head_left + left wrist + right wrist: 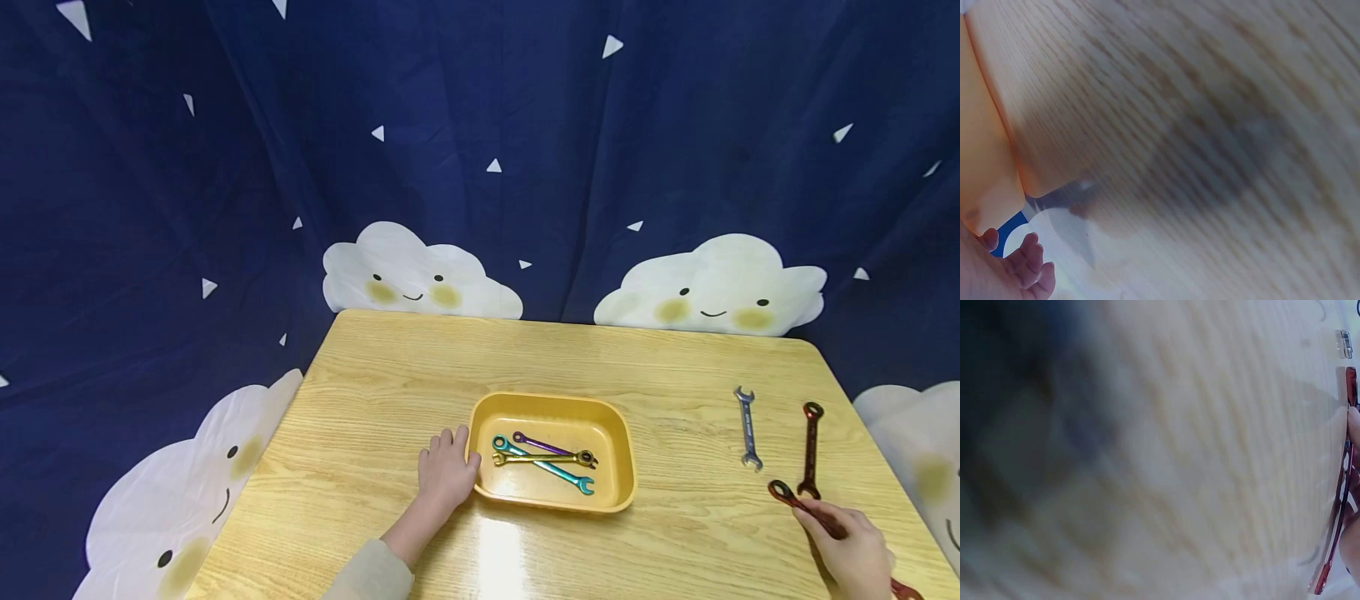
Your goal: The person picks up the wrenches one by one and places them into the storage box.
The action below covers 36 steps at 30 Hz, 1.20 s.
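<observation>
My left hand (447, 471) rests beside the left end of a yellow plastic tray (551, 502), its thumb at the rim. Inside the tray lie a teal wrench (553, 469), a gold wrench (536, 457) and a purple wrench (542, 444), crossing each other. In the left wrist view, loosely bent fingers (1029, 262) show below the tray's orange wall (988, 144). At the lower right, my right hand (851, 546) pinches a red combination wrench (783, 492) by its shaft. The right wrist view catches that red wrench (1335, 540) at its edge.
On the table's right side lie a silver open-end wrench (747, 427) and a dark red wrench (812, 446). The wooden table (375, 375) meets a dark blue curtain (480, 100) printed with clouds along its back edge.
</observation>
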Each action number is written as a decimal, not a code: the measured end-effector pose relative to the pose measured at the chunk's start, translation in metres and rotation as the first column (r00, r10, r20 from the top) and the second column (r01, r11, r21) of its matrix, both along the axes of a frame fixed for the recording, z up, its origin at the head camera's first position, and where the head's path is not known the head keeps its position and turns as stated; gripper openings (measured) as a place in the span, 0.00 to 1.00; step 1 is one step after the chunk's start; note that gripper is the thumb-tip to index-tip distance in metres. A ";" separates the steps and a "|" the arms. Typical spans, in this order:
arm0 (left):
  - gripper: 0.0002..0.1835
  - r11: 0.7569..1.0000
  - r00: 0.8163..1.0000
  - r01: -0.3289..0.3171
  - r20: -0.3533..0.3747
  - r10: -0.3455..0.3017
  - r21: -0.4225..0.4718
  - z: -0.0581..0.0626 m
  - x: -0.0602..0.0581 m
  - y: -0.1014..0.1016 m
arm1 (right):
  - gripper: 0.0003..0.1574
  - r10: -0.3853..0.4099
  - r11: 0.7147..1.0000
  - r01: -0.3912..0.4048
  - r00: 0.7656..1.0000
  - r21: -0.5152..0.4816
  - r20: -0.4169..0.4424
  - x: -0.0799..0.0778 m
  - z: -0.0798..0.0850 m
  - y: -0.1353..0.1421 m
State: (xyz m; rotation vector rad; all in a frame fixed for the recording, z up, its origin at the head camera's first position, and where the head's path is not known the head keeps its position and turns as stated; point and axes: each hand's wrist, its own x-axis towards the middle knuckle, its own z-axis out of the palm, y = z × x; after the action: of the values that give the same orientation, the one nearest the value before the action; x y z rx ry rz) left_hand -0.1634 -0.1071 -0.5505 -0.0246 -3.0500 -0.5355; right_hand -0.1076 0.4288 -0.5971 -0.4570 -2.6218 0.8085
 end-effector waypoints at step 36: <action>0.20 1.000 1.000 -0.006 -0.008 0.006 0.002 0.002 0.000 0.001 | 0.15 -0.015 0.999 0.011 0.997 0.044 0.079 -0.001 0.004 -0.010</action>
State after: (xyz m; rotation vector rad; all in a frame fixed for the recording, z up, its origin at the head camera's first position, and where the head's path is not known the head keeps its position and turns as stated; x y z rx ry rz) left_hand -0.1630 -0.1059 -0.5481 -0.0176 -3.0406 -0.5359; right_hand -0.1089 0.4188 -0.5933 -0.5032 -2.7007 0.7415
